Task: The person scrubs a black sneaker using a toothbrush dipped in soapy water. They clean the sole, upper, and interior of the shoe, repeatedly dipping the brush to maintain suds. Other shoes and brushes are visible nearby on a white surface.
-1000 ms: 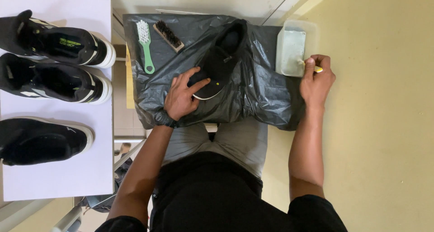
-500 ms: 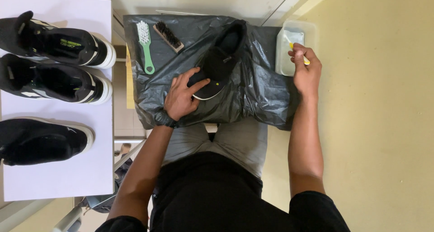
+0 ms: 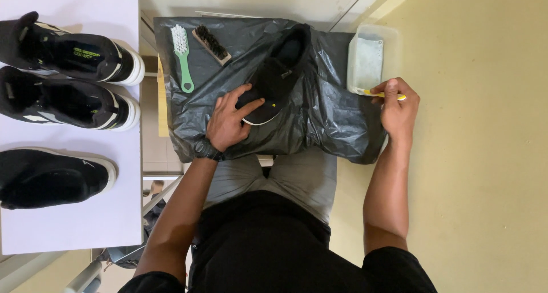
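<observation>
Head view shows the left hand (image 3: 227, 123) pressing open on a black shoe (image 3: 275, 76) on the black bag (image 3: 331, 121), while the right hand (image 3: 398, 106) grips a yellow brush (image 3: 381, 94) at the water tub (image 3: 368, 59) right of the shoe, so scrubbing looks not yet begun.

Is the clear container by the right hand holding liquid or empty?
Holding liquid: the clear plastic container shows pale, cloudy, foamy contents. The right hand holds a yellow-handled tool at its near edge.

We count four black shoes: three at 9 o'clock (image 3: 71, 53) (image 3: 63, 101) (image 3: 54, 179), one at 12 (image 3: 278, 76). Two brushes at 11 (image 3: 182, 56) (image 3: 211, 44). One tub at 1 (image 3: 368, 61).
</observation>
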